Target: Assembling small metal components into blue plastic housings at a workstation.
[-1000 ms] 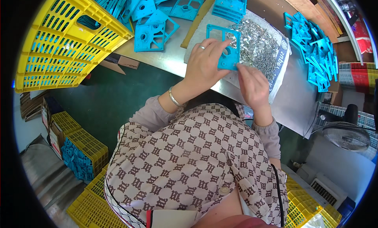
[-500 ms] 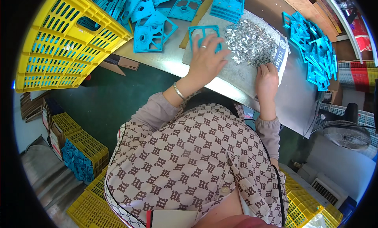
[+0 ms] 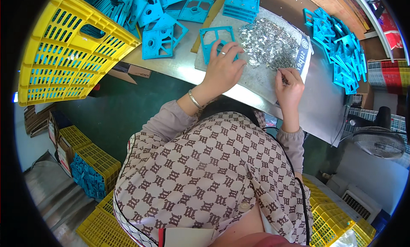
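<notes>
A light-blue square plastic frame with open cut-outs lies on the pale sheet in front of me. My left hand rests over its near right part, fingers bent onto the plastic; the fingertips partly cover it. To the right, my right hand is closed in a pinch, thumb against forefinger, at the near edge of a heap of small dark screws. What sits in the pinch is too small to make out. Beside the screws spreads a pile of small shiny metal pieces.
A stack of blue frames stands behind the metal pieces. More loose frames lie at the left, by a tilted yellow crate. A heap of blue parts covers the table's right side. A fan stands beyond the right edge.
My left hand's fingers have curled in over the near part of the frame. My right hand has drawn slightly back from the screws, its thumb and forefinger now showing in a pinch.
</notes>
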### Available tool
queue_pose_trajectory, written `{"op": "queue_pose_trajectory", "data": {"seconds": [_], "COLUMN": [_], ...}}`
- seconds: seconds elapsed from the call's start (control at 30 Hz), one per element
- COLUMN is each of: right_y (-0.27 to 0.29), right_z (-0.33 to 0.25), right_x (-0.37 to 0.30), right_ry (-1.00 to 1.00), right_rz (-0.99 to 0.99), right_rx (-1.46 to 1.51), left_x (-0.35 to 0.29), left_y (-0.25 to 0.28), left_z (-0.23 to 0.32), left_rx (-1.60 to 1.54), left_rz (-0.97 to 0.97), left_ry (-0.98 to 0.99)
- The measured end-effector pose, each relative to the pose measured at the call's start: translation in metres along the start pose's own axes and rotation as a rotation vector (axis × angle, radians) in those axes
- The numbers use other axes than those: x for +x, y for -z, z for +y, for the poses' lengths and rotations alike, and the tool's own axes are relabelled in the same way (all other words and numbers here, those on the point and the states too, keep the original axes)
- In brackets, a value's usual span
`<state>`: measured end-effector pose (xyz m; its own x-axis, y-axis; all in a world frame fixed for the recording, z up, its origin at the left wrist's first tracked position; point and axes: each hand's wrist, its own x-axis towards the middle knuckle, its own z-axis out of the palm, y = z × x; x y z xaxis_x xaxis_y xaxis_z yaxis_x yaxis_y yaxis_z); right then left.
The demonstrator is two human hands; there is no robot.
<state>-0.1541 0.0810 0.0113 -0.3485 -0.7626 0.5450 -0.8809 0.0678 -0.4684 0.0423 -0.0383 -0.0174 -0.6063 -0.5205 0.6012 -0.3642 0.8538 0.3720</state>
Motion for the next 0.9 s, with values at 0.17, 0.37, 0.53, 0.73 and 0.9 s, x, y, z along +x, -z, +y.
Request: {"op": "queue_pose_trajectory", "data": {"seconds": [0.17,0.37,0.53,0.73,0.9], "right_y": [-0.005,-0.005,-0.010,-0.011,-0.007], "right_z": [-0.004,-0.005,-0.011,-0.028,-0.033], "right_x": [-0.002,-0.005,-0.007,-0.004,-0.003], "right_ry": [-0.092,-0.131,-0.207,-0.302,-0.300], "right_rz": [-0.003,0.014,-0.017,0.002,-0.023], "right_rx": [0.191,0.328,0.615,0.927,0.934], "left_x": [0.004,0.008,0.010,0.017,0.019], "left_y": [-0.012,-0.015,-0.006,0.010,0.022], "left_z": [0.005,0.007,0.016,0.028,0.035], "left_rx": [-0.004,0.087,-0.052,-0.687,-0.889], "left_rz": [-0.026,-0.052,-0.011,-0.098,-0.222], "left_ry": [-0.048,0.013,0.082,0.407,0.567]}}
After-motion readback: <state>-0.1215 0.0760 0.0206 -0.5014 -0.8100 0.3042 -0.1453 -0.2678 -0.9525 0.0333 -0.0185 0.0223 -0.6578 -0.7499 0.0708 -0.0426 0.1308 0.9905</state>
